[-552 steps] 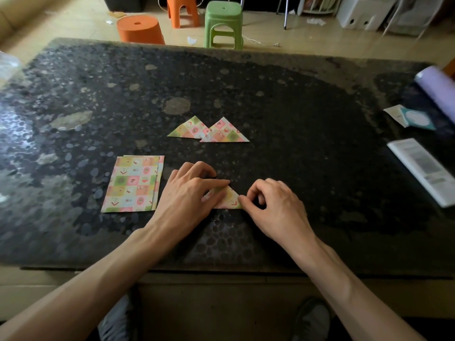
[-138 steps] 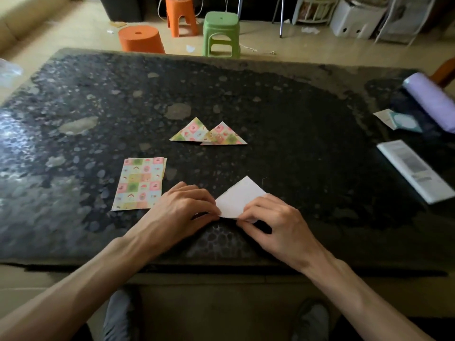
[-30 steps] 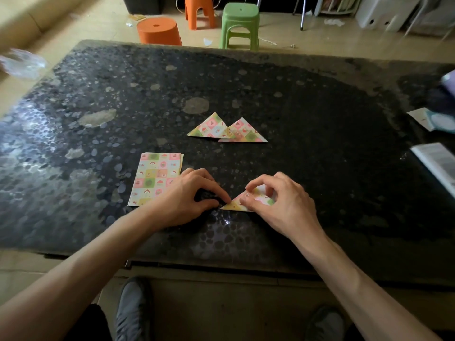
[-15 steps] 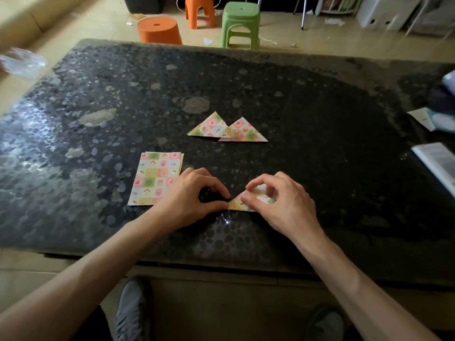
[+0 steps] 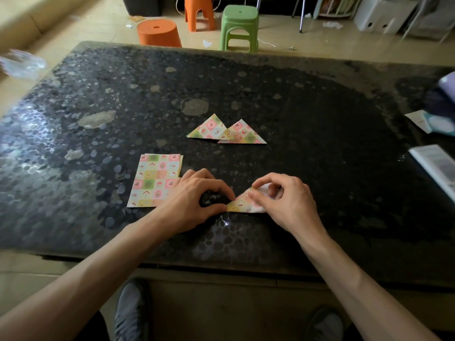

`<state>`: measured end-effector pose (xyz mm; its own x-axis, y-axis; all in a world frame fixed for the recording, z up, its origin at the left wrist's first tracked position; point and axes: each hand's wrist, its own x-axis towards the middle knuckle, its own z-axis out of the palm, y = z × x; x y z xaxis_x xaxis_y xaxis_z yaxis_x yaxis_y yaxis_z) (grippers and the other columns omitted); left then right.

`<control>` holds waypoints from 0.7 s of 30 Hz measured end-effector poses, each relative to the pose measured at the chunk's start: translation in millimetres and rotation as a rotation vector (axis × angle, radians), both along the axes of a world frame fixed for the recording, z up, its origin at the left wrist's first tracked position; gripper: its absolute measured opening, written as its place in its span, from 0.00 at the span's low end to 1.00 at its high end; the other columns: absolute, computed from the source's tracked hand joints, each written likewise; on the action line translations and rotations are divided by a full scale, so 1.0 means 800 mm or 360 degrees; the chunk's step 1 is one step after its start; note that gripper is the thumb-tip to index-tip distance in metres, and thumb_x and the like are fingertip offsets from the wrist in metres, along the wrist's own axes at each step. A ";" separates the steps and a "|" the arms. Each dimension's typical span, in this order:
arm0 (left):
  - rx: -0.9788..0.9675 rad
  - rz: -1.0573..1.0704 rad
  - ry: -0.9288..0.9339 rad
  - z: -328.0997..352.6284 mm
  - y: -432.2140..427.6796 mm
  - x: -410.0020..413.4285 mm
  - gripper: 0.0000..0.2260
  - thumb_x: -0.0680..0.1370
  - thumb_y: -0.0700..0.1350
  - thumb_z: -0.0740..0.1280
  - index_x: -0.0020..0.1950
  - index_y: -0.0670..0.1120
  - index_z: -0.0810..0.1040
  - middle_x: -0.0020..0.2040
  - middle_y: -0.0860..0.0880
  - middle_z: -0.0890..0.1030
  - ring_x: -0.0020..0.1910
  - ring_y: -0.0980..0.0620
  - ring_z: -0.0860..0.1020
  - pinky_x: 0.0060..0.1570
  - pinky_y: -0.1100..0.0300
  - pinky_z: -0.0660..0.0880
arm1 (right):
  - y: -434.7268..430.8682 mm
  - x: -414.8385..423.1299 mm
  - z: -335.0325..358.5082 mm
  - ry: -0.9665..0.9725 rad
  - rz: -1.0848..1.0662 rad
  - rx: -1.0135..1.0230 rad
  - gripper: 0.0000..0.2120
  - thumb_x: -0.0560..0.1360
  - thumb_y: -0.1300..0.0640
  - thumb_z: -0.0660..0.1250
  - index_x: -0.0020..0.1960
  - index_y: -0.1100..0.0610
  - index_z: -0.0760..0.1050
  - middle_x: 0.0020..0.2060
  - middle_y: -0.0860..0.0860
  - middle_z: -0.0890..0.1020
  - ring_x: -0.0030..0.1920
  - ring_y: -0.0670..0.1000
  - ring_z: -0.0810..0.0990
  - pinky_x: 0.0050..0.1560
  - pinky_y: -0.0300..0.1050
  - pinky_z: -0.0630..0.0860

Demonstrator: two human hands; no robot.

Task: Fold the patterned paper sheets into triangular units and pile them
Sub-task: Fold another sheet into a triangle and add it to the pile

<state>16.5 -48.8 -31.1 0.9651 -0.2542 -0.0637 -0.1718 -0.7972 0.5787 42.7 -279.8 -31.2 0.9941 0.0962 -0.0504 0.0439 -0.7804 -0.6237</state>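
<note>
In the head view, the half-folded sheet point(image 5: 242, 205) lay on the near part of the dark speckled table point(image 5: 320, 143), between the two hands, already a small triangle with its long edge toward the person. The left hand point(image 5: 194, 203) had its thumb and forefinger curled together, pinching the triangle's left corner against the tabletop. The right hand point(image 5: 285, 203) was curled over the paper's right part, thumb and fingertips pinching a raised flap whose white underside showed. Just beside the left hand, partly under its knuckles, sat the stack of flat sheets point(image 5: 154, 180). Farther back lay two finished triangles point(image 5: 209, 127), side by side with corners overlapping. A white booklet point(image 5: 438, 166) rested at the table's right edge, and a green stool point(image 5: 240, 25) stood on the floor beyond.
</note>
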 end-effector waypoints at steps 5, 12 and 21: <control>0.0039 -0.0054 0.0000 -0.004 0.000 0.000 0.12 0.77 0.58 0.71 0.58 0.73 0.79 0.53 0.63 0.68 0.57 0.58 0.67 0.61 0.51 0.70 | -0.001 0.003 -0.004 0.0016 -0.0036 0.0028 0.09 0.74 0.45 0.77 0.52 0.43 0.82 0.39 0.43 0.79 0.39 0.43 0.78 0.38 0.39 0.72; -0.0008 0.0151 -0.0171 -0.012 -0.015 -0.005 0.10 0.73 0.66 0.67 0.52 0.71 0.82 0.50 0.62 0.71 0.54 0.57 0.68 0.54 0.56 0.67 | 0.000 0.003 -0.006 -0.0002 -0.0080 0.0041 0.14 0.72 0.45 0.79 0.54 0.43 0.78 0.38 0.44 0.79 0.38 0.43 0.79 0.39 0.42 0.77; -0.0039 0.0197 -0.0221 -0.016 -0.018 -0.007 0.11 0.72 0.66 0.69 0.51 0.69 0.84 0.50 0.61 0.73 0.53 0.57 0.68 0.53 0.57 0.68 | 0.000 0.004 -0.005 0.0031 -0.0064 0.0032 0.14 0.73 0.45 0.78 0.55 0.43 0.77 0.39 0.44 0.79 0.40 0.43 0.79 0.41 0.42 0.77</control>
